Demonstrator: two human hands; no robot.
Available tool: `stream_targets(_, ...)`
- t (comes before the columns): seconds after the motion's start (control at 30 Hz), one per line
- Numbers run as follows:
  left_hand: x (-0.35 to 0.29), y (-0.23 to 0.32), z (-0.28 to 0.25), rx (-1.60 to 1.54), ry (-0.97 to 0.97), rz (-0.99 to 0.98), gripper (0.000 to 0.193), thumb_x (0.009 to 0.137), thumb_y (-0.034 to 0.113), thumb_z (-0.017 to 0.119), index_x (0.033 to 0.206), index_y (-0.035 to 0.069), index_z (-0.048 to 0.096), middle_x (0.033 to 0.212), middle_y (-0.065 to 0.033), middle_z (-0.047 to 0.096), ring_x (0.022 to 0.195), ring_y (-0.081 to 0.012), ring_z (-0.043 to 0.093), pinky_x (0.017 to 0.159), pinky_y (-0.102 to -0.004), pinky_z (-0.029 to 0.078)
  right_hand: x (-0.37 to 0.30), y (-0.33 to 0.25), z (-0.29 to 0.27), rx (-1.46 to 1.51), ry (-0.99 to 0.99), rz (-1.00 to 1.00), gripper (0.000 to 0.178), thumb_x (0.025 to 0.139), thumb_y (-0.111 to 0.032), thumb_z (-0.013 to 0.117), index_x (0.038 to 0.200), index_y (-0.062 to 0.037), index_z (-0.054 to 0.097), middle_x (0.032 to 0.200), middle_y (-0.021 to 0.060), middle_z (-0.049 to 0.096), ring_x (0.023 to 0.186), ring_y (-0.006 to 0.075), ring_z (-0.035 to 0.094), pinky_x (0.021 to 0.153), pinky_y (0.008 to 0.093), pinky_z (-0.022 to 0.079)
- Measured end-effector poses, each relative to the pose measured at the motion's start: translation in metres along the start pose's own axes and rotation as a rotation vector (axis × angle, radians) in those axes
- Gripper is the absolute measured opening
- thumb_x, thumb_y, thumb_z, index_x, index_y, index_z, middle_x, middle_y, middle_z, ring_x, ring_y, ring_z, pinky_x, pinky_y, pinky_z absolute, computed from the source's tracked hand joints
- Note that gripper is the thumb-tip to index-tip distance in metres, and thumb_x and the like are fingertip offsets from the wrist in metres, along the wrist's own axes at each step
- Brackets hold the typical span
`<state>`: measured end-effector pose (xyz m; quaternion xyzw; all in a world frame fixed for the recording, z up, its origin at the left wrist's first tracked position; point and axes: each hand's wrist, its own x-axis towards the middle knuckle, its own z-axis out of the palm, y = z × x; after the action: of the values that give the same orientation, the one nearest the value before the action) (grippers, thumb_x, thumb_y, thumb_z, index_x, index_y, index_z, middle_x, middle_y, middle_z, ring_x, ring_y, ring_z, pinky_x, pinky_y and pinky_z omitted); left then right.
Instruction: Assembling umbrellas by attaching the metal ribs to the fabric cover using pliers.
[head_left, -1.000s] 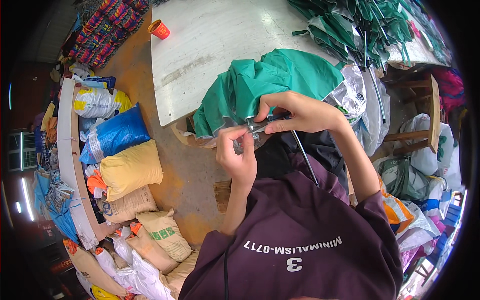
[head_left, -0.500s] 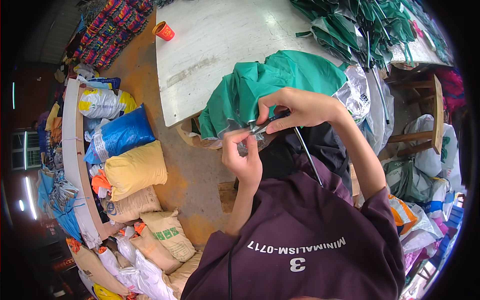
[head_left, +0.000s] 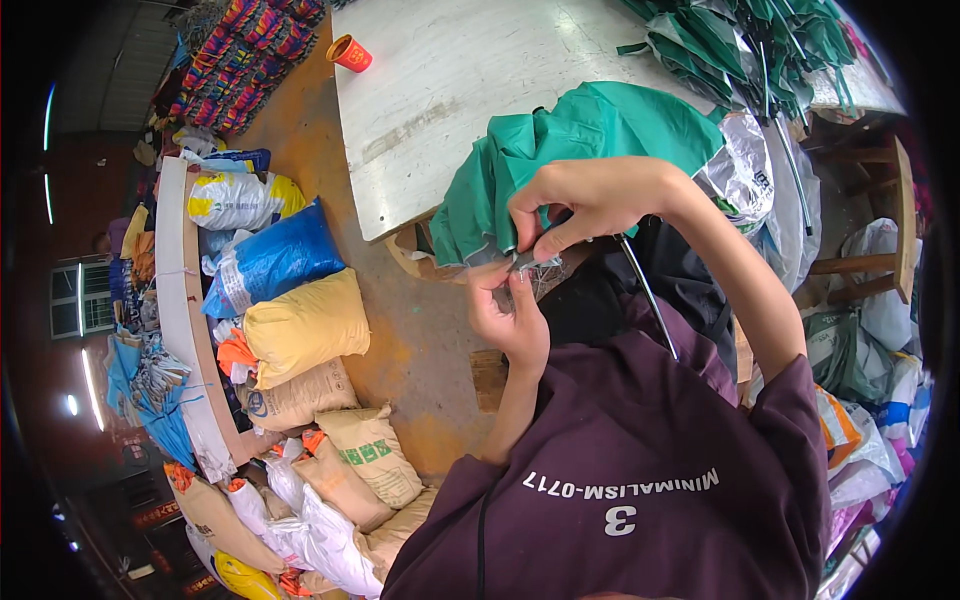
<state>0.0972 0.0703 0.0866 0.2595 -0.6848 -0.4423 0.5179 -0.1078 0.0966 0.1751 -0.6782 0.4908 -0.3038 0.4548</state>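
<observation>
A green umbrella canopy [head_left: 600, 130] lies bunched over the table's near edge, its lower edge reaching my fingers. A thin metal shaft [head_left: 648, 298] slants down from beneath my right wrist to my lap. My left hand [head_left: 512, 318] is closed in a pinch, thumb and forefinger at the canopy's edge. Just above it, my right hand [head_left: 595, 205] curls over with thumb and fingers pressed together. Between the fingertips of both hands shows a small grey piece [head_left: 523, 261]; its kind is too small to tell, and my right fingers partly hide it.
The white table [head_left: 410, 150] carries a red cup [head_left: 350, 53] at its far left and a heap of green umbrellas [head_left: 740, 50] at the back right. Stuffed sacks [head_left: 306, 325] line the left side. A wooden stool [head_left: 900, 220] stands at the right.
The whole scene has shifted rightward in view as the head turned. Both hands stay together at the canopy's edge; the dark, silver-tipped piece seen earlier at my right fingers is now more hidden.
</observation>
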Motion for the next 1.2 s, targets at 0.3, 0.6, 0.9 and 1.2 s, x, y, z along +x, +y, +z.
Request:
stream_targets(0.3, 0.004, 0.000, -0.003, -0.044, -0.021, 0.001, 0.008, 0.094, 0.004, 0.062, 0.094, -0.001, 0.056, 0.094, -0.0078, 0.059, 0.087, -0.0149, 0.057, 0.081, -0.0283, 0.046, -0.029, 0.007, 0.006, 0.162, 0.177, 0.032, 0.025, 0.089, -0.022, 0.073, 0.101, -0.0004, 0.066, 0.096, 0.0026, 0.068, 0.087, 0.0097, 0.059, 0.076, 0.0275, 0.047)
stream_targets(0.6, 0.005, -0.001, 0.000, 0.010, -0.037, 0.047, 0.008, 0.093, 0.003, 0.063, 0.093, -0.001, 0.057, 0.093, -0.0081, 0.060, 0.086, -0.0169, 0.058, 0.080, -0.0294, 0.047, -0.034, 0.017, 0.031, 0.227, 0.303, -0.065, 0.022, 0.088, -0.016, 0.074, 0.099, 0.0012, 0.065, 0.097, 0.0041, 0.068, 0.089, 0.0091, 0.059, 0.075, 0.0252, 0.048)
stream_targets(0.9, 0.005, 0.002, 0.003, 0.040, -0.029, 0.048, 0.009, 0.092, 0.005, 0.064, 0.092, -0.001, 0.057, 0.092, -0.0083, 0.061, 0.084, -0.0167, 0.058, 0.079, -0.0300, 0.047, -0.036, 0.028, 0.035, 0.308, 0.333, -0.105, 0.022, 0.089, -0.016, 0.073, 0.100, 0.0012, 0.065, 0.097, 0.0037, 0.067, 0.090, 0.0092, 0.059, 0.078, 0.0264, 0.050)
stream_targets(1.2, 0.005, -0.002, 0.005, -0.091, -0.027, -0.110, 0.009, 0.094, 0.007, 0.063, 0.094, 0.000, 0.056, 0.093, -0.0072, 0.059, 0.085, -0.0147, 0.054, 0.081, -0.0276, 0.044, -0.035, 0.028, 0.036, 0.273, 0.377, -0.110, 0.022, 0.090, -0.017, 0.072, 0.098, 0.0013, 0.064, 0.096, 0.0033, 0.067, 0.091, 0.0096, 0.059, 0.079, 0.0268, 0.050)
